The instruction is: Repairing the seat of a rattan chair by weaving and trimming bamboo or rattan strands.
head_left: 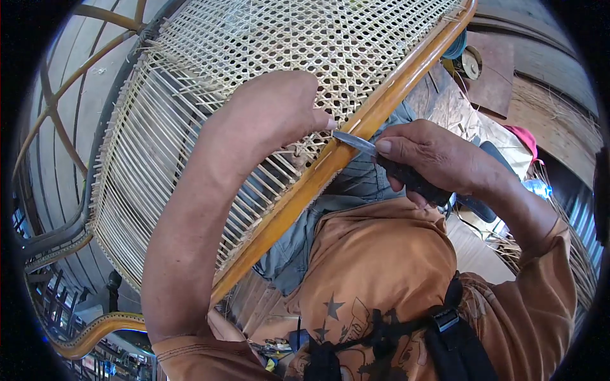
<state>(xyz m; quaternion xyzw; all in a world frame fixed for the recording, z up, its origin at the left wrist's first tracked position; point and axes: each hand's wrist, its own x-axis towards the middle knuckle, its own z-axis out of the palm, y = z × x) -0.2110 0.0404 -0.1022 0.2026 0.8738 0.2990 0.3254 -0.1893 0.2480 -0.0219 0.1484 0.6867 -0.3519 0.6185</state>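
A wooden chair frame with woven cane panel (279,44) lies slanted across my lap. Its upper part is in an open hexagonal weave; the left and lower part has only parallel strands (146,159). My right hand (426,155) grips the black handle of a knife (356,142). The blade reaches the varnished orange-brown rail (305,184), its tip at the rail's inner edge beside the weave. My left hand (273,105) rests over the cane, closed, with its thumb tip close to the blade tip. Its other fingers are mostly hidden, and what they hold cannot be made out.
Another bent cane frame (54,105) stands on the left over plank flooring. Bundles of loose cane strips (559,101) lie at the right, near a round tin (470,62) and a clear plastic bottle (537,188). Small tools (273,349) lie on the floor below.
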